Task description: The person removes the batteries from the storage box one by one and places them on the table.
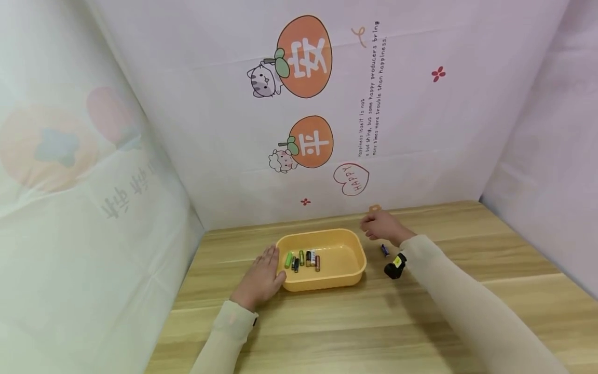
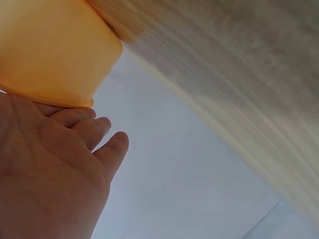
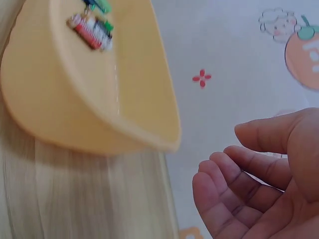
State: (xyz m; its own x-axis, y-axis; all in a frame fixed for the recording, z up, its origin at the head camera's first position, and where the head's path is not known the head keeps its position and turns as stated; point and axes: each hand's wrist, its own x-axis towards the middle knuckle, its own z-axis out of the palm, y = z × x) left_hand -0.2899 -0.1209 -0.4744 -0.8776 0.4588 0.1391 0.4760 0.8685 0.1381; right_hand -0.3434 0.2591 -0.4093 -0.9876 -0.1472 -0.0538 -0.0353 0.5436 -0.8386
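Several batteries (image 1: 301, 259) in green, black, white and red lie in the left half of a yellow plastic tub (image 1: 340, 281). At the tub's left rim rests my left hand (image 1: 261, 278), its fingers extended; the left wrist view shows the fingers against the tub's edge. My right hand (image 1: 385, 227) hovers just beyond the tub's right end, apart from it. Its fingers are loosely bent, and the right wrist view shows nothing between thumb and fingers. One dark blue battery (image 1: 385, 250) lies on the table below the right hand, outside the tub.
The wooden table (image 1: 299, 332) meets a printed cloth wall (image 1: 224, 130) at the back. Cloth also hangs on the left and right sides. A black wrist camera (image 1: 395, 266) with a yellow label sits on the right wrist.
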